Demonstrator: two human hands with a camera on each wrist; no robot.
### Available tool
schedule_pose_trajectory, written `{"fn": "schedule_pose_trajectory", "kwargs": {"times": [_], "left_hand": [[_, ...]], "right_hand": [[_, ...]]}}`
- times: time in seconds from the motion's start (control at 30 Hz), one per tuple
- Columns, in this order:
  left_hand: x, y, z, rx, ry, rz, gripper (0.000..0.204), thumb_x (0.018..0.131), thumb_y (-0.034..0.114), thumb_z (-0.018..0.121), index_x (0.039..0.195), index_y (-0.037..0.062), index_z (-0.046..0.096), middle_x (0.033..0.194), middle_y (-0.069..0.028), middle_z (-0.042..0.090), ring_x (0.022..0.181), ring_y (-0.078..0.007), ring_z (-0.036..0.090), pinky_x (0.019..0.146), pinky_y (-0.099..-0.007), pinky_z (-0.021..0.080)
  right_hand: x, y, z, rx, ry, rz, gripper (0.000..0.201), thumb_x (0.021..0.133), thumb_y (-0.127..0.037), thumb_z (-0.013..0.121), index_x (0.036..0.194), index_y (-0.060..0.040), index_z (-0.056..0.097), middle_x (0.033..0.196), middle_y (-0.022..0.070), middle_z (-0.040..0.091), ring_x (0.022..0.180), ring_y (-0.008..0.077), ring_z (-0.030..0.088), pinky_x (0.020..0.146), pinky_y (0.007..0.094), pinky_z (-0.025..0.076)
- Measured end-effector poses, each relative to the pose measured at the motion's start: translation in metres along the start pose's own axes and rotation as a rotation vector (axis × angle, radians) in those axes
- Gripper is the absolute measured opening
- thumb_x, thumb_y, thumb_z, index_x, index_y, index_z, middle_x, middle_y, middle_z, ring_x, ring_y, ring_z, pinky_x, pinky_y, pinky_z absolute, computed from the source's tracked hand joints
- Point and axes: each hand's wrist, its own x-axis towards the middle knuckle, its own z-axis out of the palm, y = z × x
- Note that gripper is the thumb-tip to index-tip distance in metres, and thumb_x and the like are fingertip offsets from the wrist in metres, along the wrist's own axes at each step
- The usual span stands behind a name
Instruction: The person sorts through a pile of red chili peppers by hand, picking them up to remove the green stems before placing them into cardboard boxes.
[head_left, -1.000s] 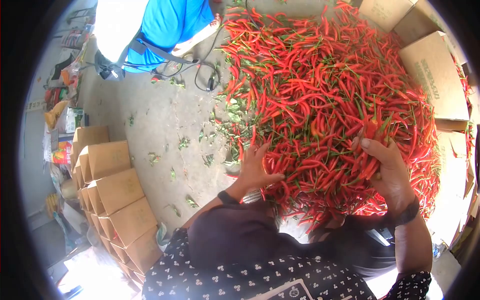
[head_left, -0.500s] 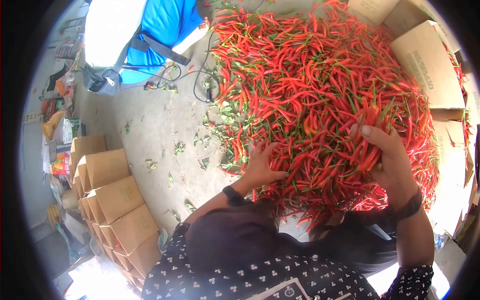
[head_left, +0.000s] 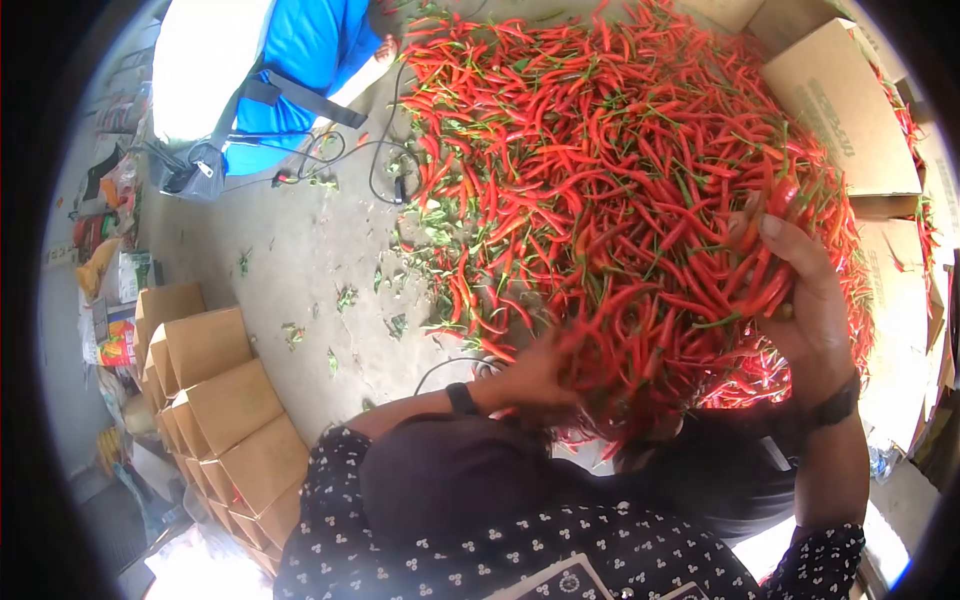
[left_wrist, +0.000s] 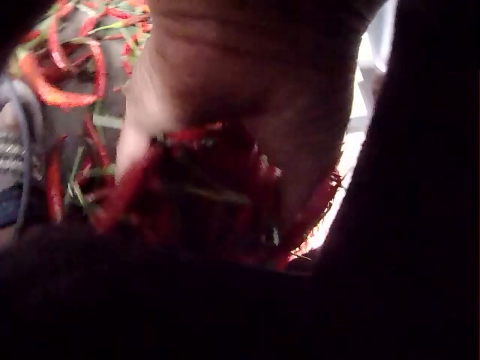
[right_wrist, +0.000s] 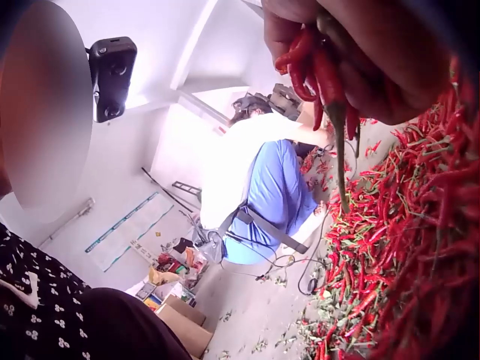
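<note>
A wide heap of red chili peppers (head_left: 600,170) with green stems covers the floor. My right hand (head_left: 815,300) grips a bunch of peppers (head_left: 765,270) above the heap's right side; in the right wrist view several peppers (right_wrist: 326,79) poke out from the curled fingers of the hand (right_wrist: 375,52). At the heap's near edge, my left hand (head_left: 535,378) is blurred, its fingers among peppers. In the left wrist view that hand (left_wrist: 240,82) curls over a dark clump of peppers (left_wrist: 202,180).
Open cardboard boxes (head_left: 205,350) are stacked at the left, and more boxes (head_left: 845,110) stand along the heap's right side. Another person in white and blue clothing (head_left: 300,90) is at the upper left. A black cable (head_left: 375,170), leaves and stems lie on the grey floor (head_left: 300,240).
My left hand has moved from spread fingers at the heap's edge to lower and nearer my lap, closing round peppers. My right hand keeps its bunch, and the head view has shifted slightly.
</note>
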Motion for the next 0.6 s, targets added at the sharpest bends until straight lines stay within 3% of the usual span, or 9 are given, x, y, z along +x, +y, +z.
{"fn": "schedule_pose_trajectory", "kwargs": {"times": [0.03, 0.1, 0.13, 0.2, 0.23, 0.3, 0.4, 0.47, 0.6], "left_hand": [[0.000, 0.008, 0.003, 0.000, -0.001, -0.005, 0.091, 0.057, 0.033, 0.078, 0.134, 0.0089, 0.036, 0.136, -0.0214, 0.026, 0.124, -0.0398, 0.030, 0.102, -0.0448, 0.031], [0.006, 0.028, 0.013, -0.044, -0.377, 0.340, 0.080, 0.065, 0.031, 0.074, 0.132, 0.0070, 0.037, 0.127, -0.0205, 0.041, 0.118, -0.0360, 0.041, 0.097, -0.0437, 0.037], [0.010, 0.036, 0.013, -0.046, -0.377, 0.338, 0.080, 0.065, 0.031, 0.074, 0.132, 0.0070, 0.037, 0.127, -0.0205, 0.041, 0.118, -0.0360, 0.041, 0.097, -0.0437, 0.037], [0.021, 0.045, 0.011, -0.384, -0.965, 0.086, 0.065, 0.072, 0.026, 0.068, 0.128, 0.0070, 0.042, 0.110, -0.0178, 0.056, 0.107, -0.0309, 0.053, 0.088, -0.0403, 0.043], [0.024, 0.044, 0.011, -0.388, -0.954, 0.081, 0.065, 0.072, 0.026, 0.068, 0.128, 0.0070, 0.042, 0.110, -0.0178, 0.056, 0.107, -0.0309, 0.053, 0.088, -0.0403, 0.043], [0.022, 0.040, 0.008, -0.097, -0.783, 0.246, 0.045, 0.072, 0.027, 0.065, 0.109, 0.0039, 0.057, 0.090, -0.0149, 0.064, 0.083, -0.0294, 0.062, 0.075, -0.0379, 0.048], [0.010, 0.023, 0.000, -0.077, -0.593, 0.346, 0.033, 0.070, 0.022, 0.064, 0.097, 0.0048, 0.062, 0.087, -0.0151, 0.064, 0.081, -0.0286, 0.062, 0.071, -0.0372, 0.048], [0.004, 0.012, -0.030, -0.050, -0.521, 0.146, 0.029, 0.068, 0.022, 0.064, 0.094, 0.0079, 0.064, 0.081, -0.0135, 0.064, 0.077, -0.0298, 0.062, 0.067, -0.0373, 0.048], [-0.022, -0.036, -0.077, 0.051, 0.358, -0.356, 0.025, 0.070, 0.030, 0.068, 0.082, 0.0096, 0.064, 0.072, -0.0102, 0.063, 0.070, -0.0285, 0.062, 0.064, -0.0400, 0.048]], "right_hand": [[-0.001, -0.001, -0.002, 0.003, -0.002, 0.004, 0.023, 0.081, -0.017, 0.062, 0.097, 0.0004, 0.059, 0.081, 0.0047, 0.062, 0.066, 0.0088, 0.056, 0.060, 0.0223, 0.045], [-0.002, -0.003, -0.006, -0.006, -0.026, 0.004, 0.027, 0.081, -0.016, 0.062, 0.102, 0.0005, 0.057, 0.084, 0.0051, 0.063, 0.071, 0.0093, 0.057, 0.063, 0.0224, 0.046], [-0.003, -0.002, -0.005, -0.006, -0.027, 0.007, 0.027, 0.081, -0.016, 0.062, 0.102, 0.0005, 0.057, 0.084, 0.0051, 0.063, 0.071, 0.0093, 0.057, 0.063, 0.0224, 0.046], [-0.004, 0.000, -0.001, -0.001, 0.021, -0.024, 0.029, 0.081, -0.015, 0.062, 0.104, 0.0002, 0.057, 0.086, 0.0057, 0.063, 0.076, 0.0099, 0.058, 0.066, 0.0231, 0.046], [-0.004, 0.000, 0.000, -0.003, 0.009, -0.020, 0.029, 0.081, -0.015, 0.062, 0.104, 0.0002, 0.057, 0.086, 0.0057, 0.063, 0.076, 0.0099, 0.058, 0.066, 0.0231, 0.046], [-0.006, 0.003, 0.001, 0.006, 0.050, 0.013, 0.029, 0.081, -0.015, 0.062, 0.105, 0.0005, 0.056, 0.088, 0.0063, 0.063, 0.079, 0.0102, 0.059, 0.067, 0.0230, 0.047], [-0.002, 0.003, -0.007, 0.003, -0.006, 0.011, 0.029, 0.082, -0.015, 0.062, 0.106, 0.0009, 0.055, 0.089, 0.0065, 0.063, 0.079, 0.0102, 0.059, 0.067, 0.0225, 0.047], [-0.002, 0.001, -0.011, -0.034, -0.027, 0.020, 0.030, 0.082, -0.016, 0.061, 0.106, 0.0003, 0.055, 0.090, 0.0067, 0.063, 0.078, 0.0103, 0.059, 0.067, 0.0217, 0.047], [-0.001, 0.001, -0.009, 0.018, 0.022, 0.043, 0.030, 0.082, -0.019, 0.062, 0.105, -0.0003, 0.056, 0.090, 0.0070, 0.063, 0.074, 0.0104, 0.059, 0.064, 0.0219, 0.049]]}}
